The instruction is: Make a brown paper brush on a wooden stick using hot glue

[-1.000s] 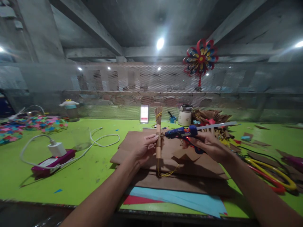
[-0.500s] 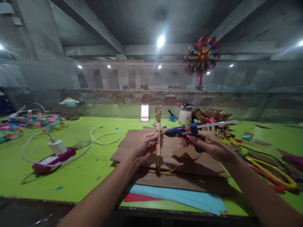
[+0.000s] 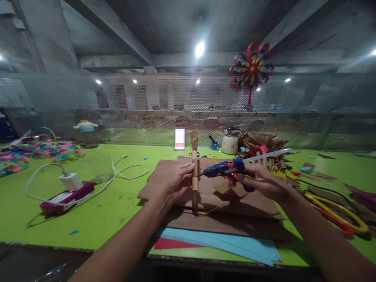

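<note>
The left hand (image 3: 180,181) pinches a brown paper roll (image 3: 195,183) between thumb and fingers, its grip closed around the roll's left side. The roll is over the brown paper sheets (image 3: 160,182) in the middle of the table (image 3: 117,223). Its long axis runs near to far, with the splayed end pointing far and the plain tube end pointing near; how steeply it tilts up cannot be told. Yellow cord (image 3: 202,212) wraps the splayed end and also trails from the near end.

The right hand (image 3: 260,178) has its grip wrapped around the handle of a blue glue gun (image 3: 225,168). The gun lies crosswise to the roll, its nozzle pointing left and slightly near, right at the roll's right side; whether the tip touches is unclear. A translucent glue stick (image 3: 268,155) juts right and far from its back.
</note>
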A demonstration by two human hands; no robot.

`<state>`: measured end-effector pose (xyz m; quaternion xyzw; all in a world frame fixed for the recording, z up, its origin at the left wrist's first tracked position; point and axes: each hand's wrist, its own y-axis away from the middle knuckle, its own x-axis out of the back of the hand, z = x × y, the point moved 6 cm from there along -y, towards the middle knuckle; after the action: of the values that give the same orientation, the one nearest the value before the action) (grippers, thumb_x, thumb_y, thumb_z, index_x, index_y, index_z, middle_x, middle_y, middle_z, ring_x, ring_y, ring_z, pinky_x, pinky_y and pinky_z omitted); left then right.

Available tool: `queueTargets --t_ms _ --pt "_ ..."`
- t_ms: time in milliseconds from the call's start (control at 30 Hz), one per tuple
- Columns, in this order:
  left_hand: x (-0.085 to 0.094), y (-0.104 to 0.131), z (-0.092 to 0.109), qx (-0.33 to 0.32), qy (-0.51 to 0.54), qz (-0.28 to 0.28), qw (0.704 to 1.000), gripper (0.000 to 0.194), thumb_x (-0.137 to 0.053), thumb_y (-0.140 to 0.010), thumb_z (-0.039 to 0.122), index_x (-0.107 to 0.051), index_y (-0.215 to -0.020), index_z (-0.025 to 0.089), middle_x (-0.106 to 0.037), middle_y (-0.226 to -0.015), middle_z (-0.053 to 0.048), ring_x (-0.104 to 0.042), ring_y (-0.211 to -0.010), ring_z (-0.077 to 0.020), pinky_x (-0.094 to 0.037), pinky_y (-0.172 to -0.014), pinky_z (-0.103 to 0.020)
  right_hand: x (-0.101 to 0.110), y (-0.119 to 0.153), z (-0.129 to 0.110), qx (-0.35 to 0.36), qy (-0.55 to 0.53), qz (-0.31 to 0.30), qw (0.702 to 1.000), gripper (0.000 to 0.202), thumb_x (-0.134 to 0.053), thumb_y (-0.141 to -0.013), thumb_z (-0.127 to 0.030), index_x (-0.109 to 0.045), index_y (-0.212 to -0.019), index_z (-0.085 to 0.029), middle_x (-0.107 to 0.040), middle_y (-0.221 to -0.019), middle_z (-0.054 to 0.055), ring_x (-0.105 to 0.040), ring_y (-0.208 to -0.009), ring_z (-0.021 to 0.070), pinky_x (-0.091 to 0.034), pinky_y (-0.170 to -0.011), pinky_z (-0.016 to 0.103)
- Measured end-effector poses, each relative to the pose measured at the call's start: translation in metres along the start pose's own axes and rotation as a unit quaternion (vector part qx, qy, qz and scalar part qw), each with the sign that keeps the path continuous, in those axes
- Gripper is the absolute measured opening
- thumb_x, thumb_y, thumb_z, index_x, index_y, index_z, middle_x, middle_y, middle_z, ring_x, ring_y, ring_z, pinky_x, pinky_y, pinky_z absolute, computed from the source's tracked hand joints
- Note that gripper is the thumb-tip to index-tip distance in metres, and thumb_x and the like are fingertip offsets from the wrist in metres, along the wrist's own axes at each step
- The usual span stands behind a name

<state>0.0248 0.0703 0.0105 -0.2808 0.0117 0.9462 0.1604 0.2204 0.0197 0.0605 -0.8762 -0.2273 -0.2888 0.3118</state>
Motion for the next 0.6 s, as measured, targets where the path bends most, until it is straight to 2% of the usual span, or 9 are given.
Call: queueTargets --t_ms 267,467,600 --pt "-0.0034 0.0022 -0.0016 0.009 -0.006 -0.005 1.000 0.009 -0.062 -0.073 0.011 -0.066 -0.081 0.010 -0.064 -0.073 -0.005 -0.058 -0.063 -0.0106 -0.047 -0.059 -0.020 0.0010 0.0000 0.0021 -0.016 -0.009 0.026 0.999 0.034 -0.043 -0.087 -0.042 -0.061 -0.080 -0.014 -0.059 -0.078 0.006 -0.048 -0.065 0.0131 -0.034 -0.052 0.024" --pt "-0.0028 0.0007 -0.0013 0.001 0.001 -0.002 1.000 0.012 -0.064 -0.071 0.012 -0.065 -0.082 0.009 -0.064 -0.074 -0.006 -0.059 -0.066 -0.0123 -0.048 -0.064 -0.023 -0.0020 0.0001 0.0004 -0.002 0.000 -0.001 1.000 0.037 -0.045 -0.086 -0.044 -0.063 -0.079 -0.013 -0.061 -0.076 0.006 -0.051 -0.067 0.0147 -0.037 -0.057 0.025" --pt "-0.0033 0.0014 -0.0001 0.001 -0.009 -0.003 1.000 0.013 -0.066 -0.070 0.013 -0.065 -0.082 0.009 -0.063 -0.074 -0.005 -0.058 -0.063 -0.0118 -0.047 -0.059 -0.021 -0.0006 -0.0002 0.0029 -0.013 -0.013 0.016 1.000 0.036 -0.044 -0.087 -0.044 -0.062 -0.081 -0.013 -0.061 -0.078 0.007 -0.051 -0.065 0.0142 -0.035 -0.054 0.024"
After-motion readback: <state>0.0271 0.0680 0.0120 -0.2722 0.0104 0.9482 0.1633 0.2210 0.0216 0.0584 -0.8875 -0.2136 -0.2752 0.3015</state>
